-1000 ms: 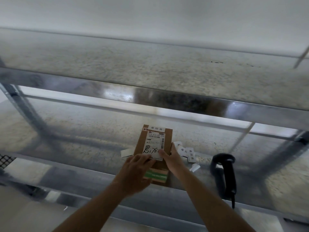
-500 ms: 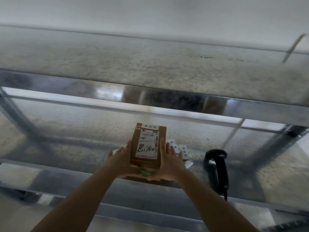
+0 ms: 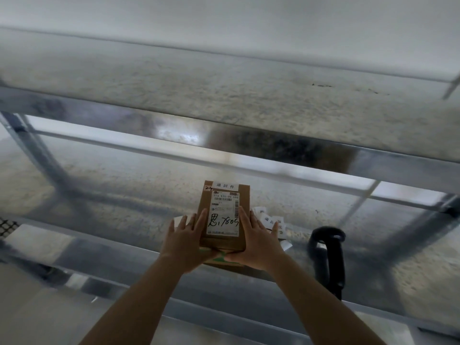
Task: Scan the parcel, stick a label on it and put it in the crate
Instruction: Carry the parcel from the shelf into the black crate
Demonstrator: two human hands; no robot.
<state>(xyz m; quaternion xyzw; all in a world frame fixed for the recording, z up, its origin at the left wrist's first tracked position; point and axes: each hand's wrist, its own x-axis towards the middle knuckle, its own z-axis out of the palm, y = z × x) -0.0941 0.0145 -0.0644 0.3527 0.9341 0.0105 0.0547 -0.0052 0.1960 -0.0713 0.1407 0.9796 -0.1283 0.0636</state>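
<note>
Clasping the box between flat palms, left hand and right hand press its sides; it looks light, stiff. Scanner lies right of it.

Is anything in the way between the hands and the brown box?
No. The left hand and the right hand already press flat on either side of the brown box, so nothing sits between them. The crate it goes in cannot be made out in this view.
</note>
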